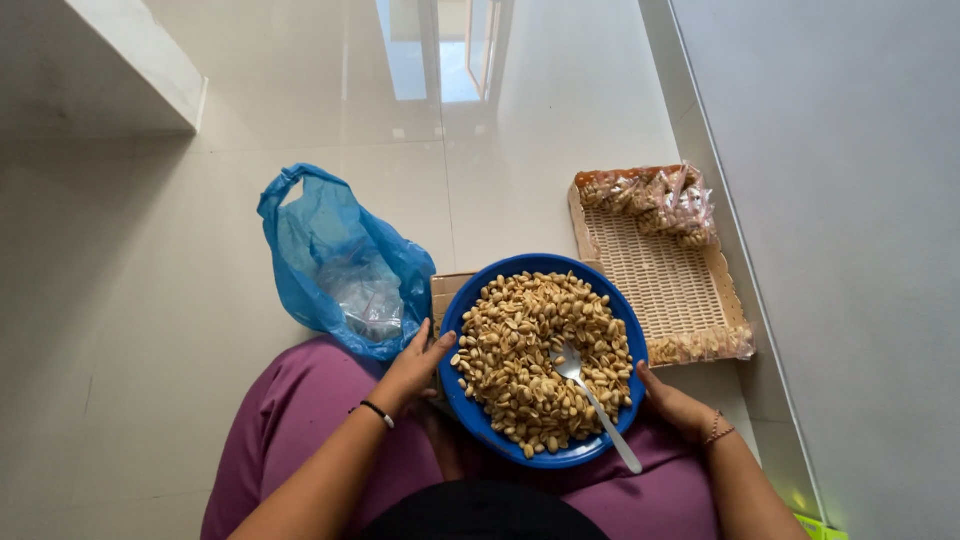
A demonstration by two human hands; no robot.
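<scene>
A blue bowl [462,312] heaped with shelled peanuts [530,345] rests on my lap, over purple cloth. A metal spoon [590,390] lies in the nuts, its handle sticking out over the near right rim. My left hand [418,362] grips the bowl's left rim, thumb on the edge. My right hand [672,400] holds the right rim from the outside. A dark band circles my left wrist and a thin bracelet my right.
A blue plastic bag [335,260] holding clear bags sits on the tiled floor to the left. A woven tray [665,285] with small filled packets [655,200] lies to the right, along a grey wall [840,200]. A cardboard piece [445,290] pokes out behind the bowl.
</scene>
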